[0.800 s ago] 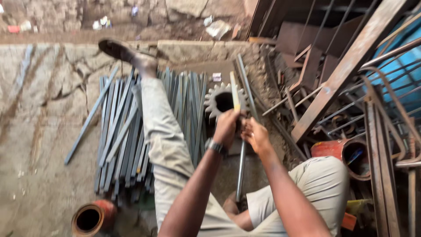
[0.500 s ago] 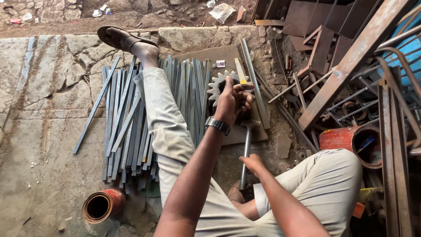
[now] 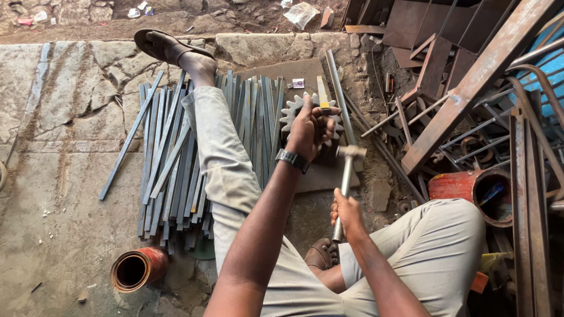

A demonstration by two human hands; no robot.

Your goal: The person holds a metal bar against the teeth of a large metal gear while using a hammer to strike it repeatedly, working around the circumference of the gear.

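Seated person steadies a short metal strip on a toothed gear, hammer poised beside it.

From the left: an open rusty can (image 3: 136, 269) lies on the stone floor (image 3: 53, 147); a big heap of flat grey strips (image 3: 176, 152) lies under the outstretched leg, apparently stock not yet worked; the left hand (image 3: 309, 130) has its fingers closed around the yellow-marked strip (image 3: 322, 94), held against the pale, toothed gear wheel (image 3: 295, 109) on a steel plate (image 3: 320, 173); the right hand (image 3: 348, 214) grips the hammer (image 3: 349, 170) by its handle, head just beside the gear; the work looks mid-course; scrap iron (image 3: 470, 88) piles up at right.
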